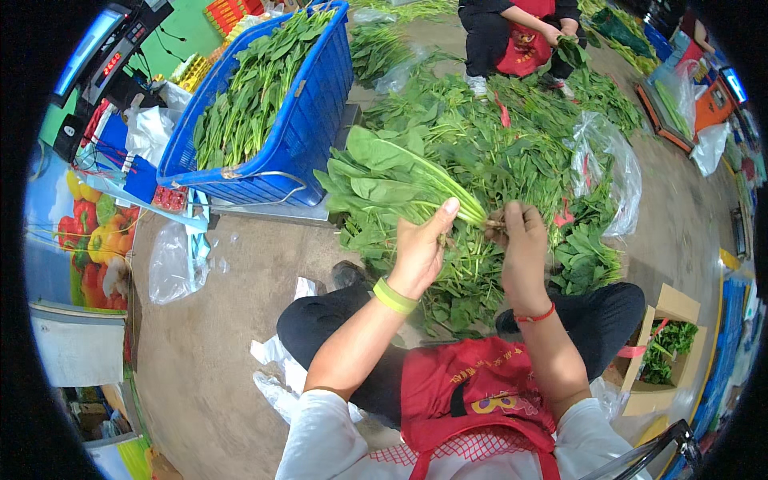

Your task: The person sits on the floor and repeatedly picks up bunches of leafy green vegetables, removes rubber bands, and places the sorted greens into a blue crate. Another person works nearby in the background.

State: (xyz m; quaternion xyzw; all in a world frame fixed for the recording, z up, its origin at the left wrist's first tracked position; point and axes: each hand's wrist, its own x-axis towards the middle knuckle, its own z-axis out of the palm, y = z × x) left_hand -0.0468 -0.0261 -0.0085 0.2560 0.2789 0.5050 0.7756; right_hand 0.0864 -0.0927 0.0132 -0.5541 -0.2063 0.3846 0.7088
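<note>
My left hand (422, 250), with a yellow-green band at the wrist, is closed round the stems of a small bunch of spinach (392, 172). Its broad leaves fan out to the upper left, and the pale stems point toward my right hand. The fingers of my right hand (524, 244) are pinched at the brownish root end of that bunch; a red cord circles this wrist. Exactly what lies between those fingertips is partly hidden. Beneath both hands spreads a large heap of loose spinach (512, 164) on the floor.
At the upper left a blue plastic crate (300, 132) full of bunched greens stands on a metal platform. Clear plastic bags (612, 172) lie on the heap's right side. A cardboard box (640, 376) with greens sits at lower right. Across the heap a person (524, 36) handles greens.
</note>
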